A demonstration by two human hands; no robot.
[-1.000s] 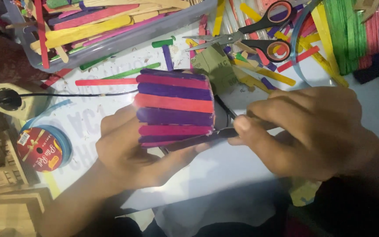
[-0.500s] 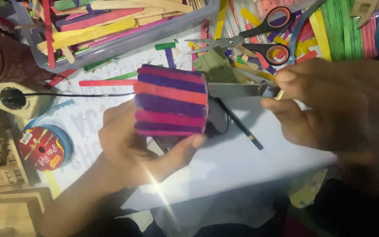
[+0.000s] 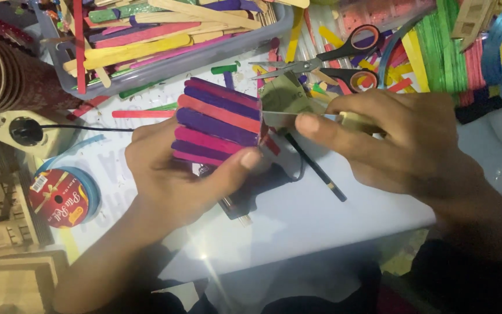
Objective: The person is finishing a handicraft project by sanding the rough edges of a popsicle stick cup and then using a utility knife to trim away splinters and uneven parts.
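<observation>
My left hand (image 3: pixel 169 174) cups the cup-shaped holder of red, pink and purple craft sticks (image 3: pixel 216 123) from below, thumb pressed on its near rim, fingers closed round the body so it lies on its side above the middle of the white desk (image 3: pixel 321 215); this turns the open end toward my right hand (image 3: pixel 402 145). Right hand is clamped on a utility knife with a pale handle (image 3: pixel 297 118), index finger laid along it, the steel blade flat against the holder's rim, probably to steady the edge. A black pencil (image 3: pixel 315 168) lies just beyond the holder. Black-handled scissors (image 3: pixel 332 58) rest near the far edge, beside loose coloured sticks. A grey plastic tray of sticks (image 3: pixel 164 46) occupies the far left corner; a spool of blue ribbon (image 3: pixel 59 197) sits at the left edge.
</observation>
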